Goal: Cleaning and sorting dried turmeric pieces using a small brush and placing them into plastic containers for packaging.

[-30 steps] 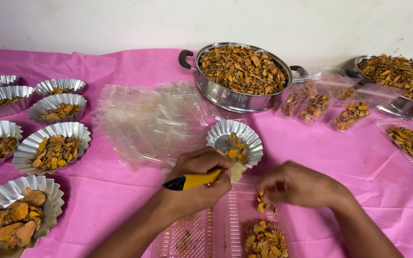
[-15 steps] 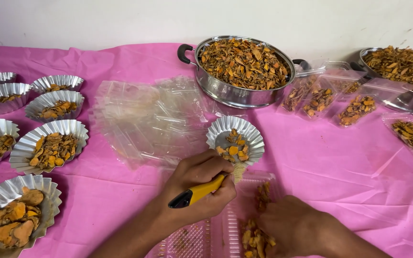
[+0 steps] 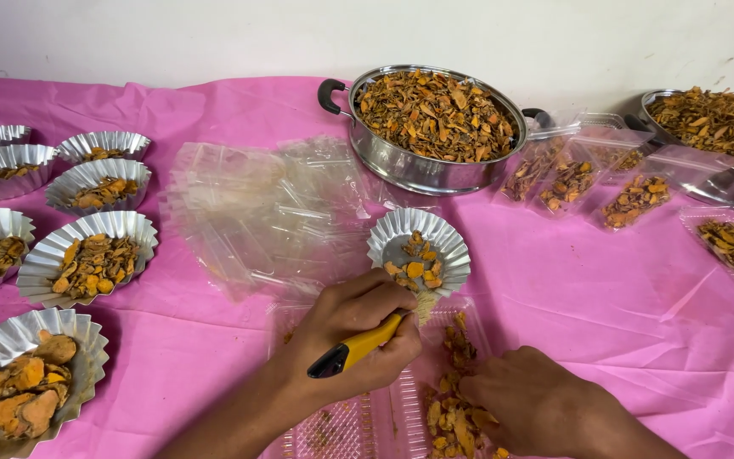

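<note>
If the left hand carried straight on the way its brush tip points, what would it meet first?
Probably the fluted foil cup of orange pieces. The left hand holds a yellow-handled brush angled up and to the right, its bristles already at the cup's near rim. Depth is unclear, so actual contact cannot be told.

Single head view, steep downward, close over pink table [image 3: 622, 314].

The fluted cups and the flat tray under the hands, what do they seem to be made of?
The fluted cups look like thin metal foil: silvery, shiny, with crimped pleated walls. The flat tray under the left hand and right hand seems to be thin clear plastic: see-through, glossy, the pink cloth showing through.
</note>
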